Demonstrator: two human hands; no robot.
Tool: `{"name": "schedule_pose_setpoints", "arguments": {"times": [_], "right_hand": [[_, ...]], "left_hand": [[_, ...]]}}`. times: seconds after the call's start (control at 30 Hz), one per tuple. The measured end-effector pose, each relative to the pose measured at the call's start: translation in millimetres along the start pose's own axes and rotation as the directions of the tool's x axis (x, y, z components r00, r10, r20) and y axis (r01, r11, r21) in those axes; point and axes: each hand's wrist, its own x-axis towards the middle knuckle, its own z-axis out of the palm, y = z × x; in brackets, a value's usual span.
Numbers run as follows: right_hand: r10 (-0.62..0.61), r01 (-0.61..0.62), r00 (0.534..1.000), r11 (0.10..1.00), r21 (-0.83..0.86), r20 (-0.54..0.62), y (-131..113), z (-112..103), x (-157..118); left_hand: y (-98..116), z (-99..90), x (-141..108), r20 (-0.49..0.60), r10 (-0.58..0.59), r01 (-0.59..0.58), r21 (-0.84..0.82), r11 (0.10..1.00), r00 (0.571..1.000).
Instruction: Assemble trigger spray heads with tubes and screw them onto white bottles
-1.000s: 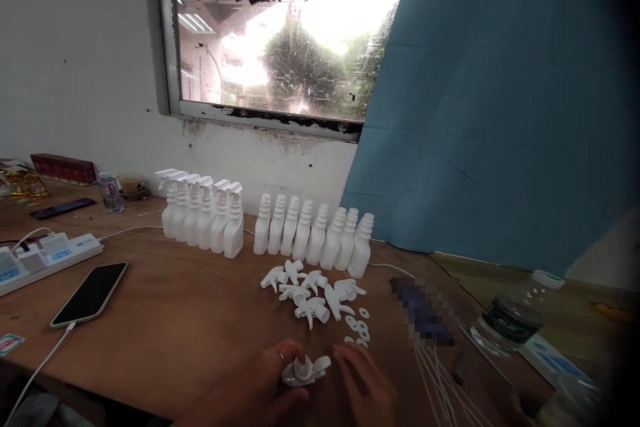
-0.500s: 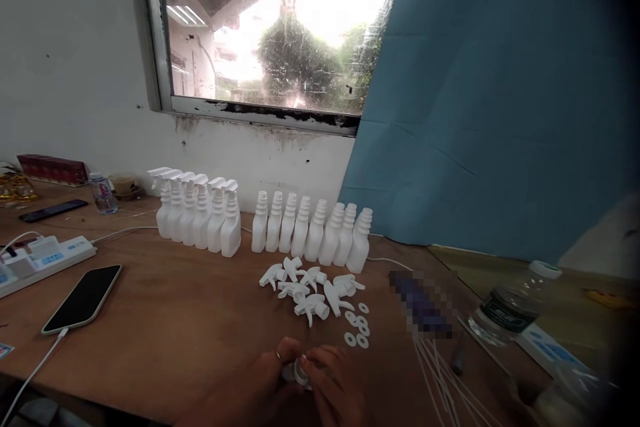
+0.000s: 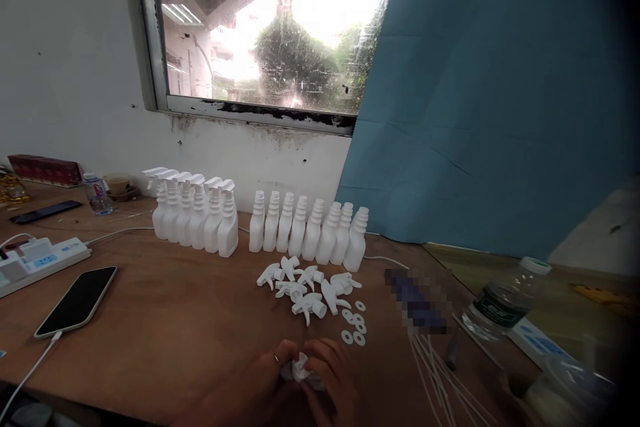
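My left hand [image 3: 278,370] and my right hand [image 3: 333,373] meet near the table's front edge, both closed around a small white plastic part [image 3: 301,368]. Its lower side is hidden by my fingers. Just beyond lies a loose pile of white spray trigger heads [image 3: 309,305]. Several flat white rings [image 3: 359,338] rest to the right of the pile. Farther back, a row of white bottles without heads [image 3: 297,227] stands upright. Left of it stand several white bottles fitted with trigger heads [image 3: 199,217].
At left are a phone [image 3: 77,300] on a cable, a power strip [image 3: 45,260], a small bottle [image 3: 97,195] and a dark phone [image 3: 46,212]. Thin white tubes [image 3: 440,373] lie at right, near a large water bottle [image 3: 503,300]. A blue cloth [image 3: 450,100] hangs behind.
My right hand's fingers have shifted around the white part, which now shows a different side. The whole view has moved slightly, while the things on the table keep their arrangement.
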Motion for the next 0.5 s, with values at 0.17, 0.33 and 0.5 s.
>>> {"name": "schedule_pose_setpoints", "arguments": {"times": [0.17, 0.33, 0.5], "right_hand": [[-0.04, 0.042, 0.999, 0.998, -0.048, 0.037, 4, 3, -2], [-0.06, 0.062, 0.996, 0.998, -0.03, 0.061, 6, 1, 1], [-0.045, 0.044, 0.993, 0.999, 0.019, 0.107, 3, 0, 4]], "left_hand": [[15, -5.1, 3, -0.029, 0.213, -0.211, 0.043, 0.976, 0.977], [7, -1.2, 6, -0.079, 0.297, -0.274, 0.222, 0.936, 0.951], [-5, 3.6, 6, -0.11, 0.326, -0.257, 0.407, 0.876, 0.939]]}}
